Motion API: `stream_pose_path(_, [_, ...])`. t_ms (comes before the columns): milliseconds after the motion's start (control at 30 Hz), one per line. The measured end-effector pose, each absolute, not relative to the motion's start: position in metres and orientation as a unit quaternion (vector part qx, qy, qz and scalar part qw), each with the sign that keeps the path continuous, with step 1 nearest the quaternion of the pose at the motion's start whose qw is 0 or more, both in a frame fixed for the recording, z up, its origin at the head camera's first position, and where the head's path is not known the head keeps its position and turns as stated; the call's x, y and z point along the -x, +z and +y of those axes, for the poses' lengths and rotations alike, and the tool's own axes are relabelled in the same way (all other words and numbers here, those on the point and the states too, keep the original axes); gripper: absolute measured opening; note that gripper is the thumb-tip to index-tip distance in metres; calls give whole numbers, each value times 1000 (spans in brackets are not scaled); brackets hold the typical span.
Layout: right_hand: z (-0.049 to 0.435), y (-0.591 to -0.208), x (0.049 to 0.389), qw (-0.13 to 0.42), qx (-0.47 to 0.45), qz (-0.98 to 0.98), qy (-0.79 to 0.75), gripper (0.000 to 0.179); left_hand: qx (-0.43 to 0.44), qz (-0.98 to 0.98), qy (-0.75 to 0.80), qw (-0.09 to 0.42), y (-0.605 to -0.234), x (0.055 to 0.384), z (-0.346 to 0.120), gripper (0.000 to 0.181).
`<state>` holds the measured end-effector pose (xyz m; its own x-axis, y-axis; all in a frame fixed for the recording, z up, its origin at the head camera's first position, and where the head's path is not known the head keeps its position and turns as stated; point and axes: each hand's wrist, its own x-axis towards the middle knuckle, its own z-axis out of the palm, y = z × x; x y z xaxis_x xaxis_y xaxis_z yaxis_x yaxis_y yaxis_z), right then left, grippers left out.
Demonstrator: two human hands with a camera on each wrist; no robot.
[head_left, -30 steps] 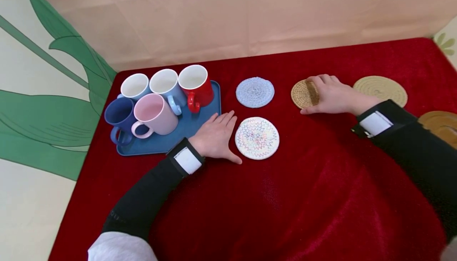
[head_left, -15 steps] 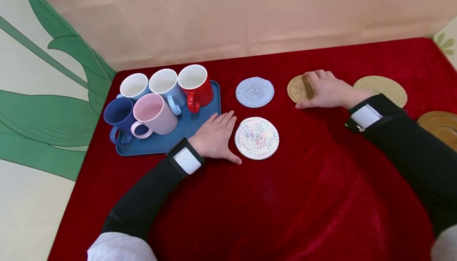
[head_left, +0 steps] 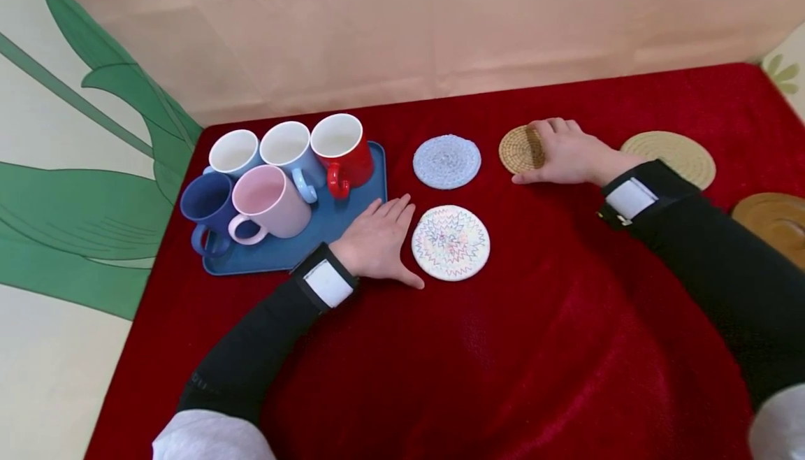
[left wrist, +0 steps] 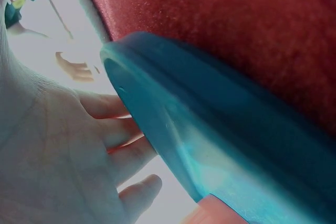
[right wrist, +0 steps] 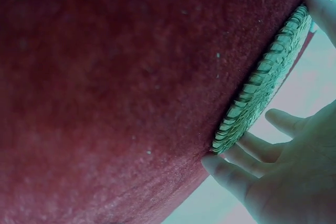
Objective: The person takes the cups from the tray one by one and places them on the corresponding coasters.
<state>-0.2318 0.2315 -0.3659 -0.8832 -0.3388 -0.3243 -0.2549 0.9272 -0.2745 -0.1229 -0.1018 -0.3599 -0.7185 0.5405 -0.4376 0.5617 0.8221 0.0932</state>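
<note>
Our right hand (head_left: pixel 569 153) pinches the small coaster (head_left: pixel 519 149) by its edge, on the table (head_left: pixel 490 362) right of the blue coaster (head_left: pixel 447 161). Our left hand (head_left: pixel 377 238), fingers spread and holding nothing, lies between tray (head_left: pixel 339 220) and white coaster (head_left: pixel 451 243).

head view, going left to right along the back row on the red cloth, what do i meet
First light blue mug, second light blue mug, red mug, pale blue round mat, small tan woven mat, right hand, large beige round mat.
</note>
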Motion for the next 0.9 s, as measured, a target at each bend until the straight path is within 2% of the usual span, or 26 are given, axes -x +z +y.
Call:
stream_pose_path(233, [235,-365,229,195,151,962,-119,114,-295,927,-22,229,-361,122,-102,124])
stream_pose_path(367, [248,-358,224,170,153,966,-124,112,-295,927,-18,231,-362,122,-102,124])
stream_pose_path(533, [285,-348,217,132,143,974,-114,107,-293,927,-17,233,-362,122,-103,123])
stream_pose_path(900, [375,-353,201,111,72,985,-108,107,-299,927,-13,227,-362,122,-103,123])
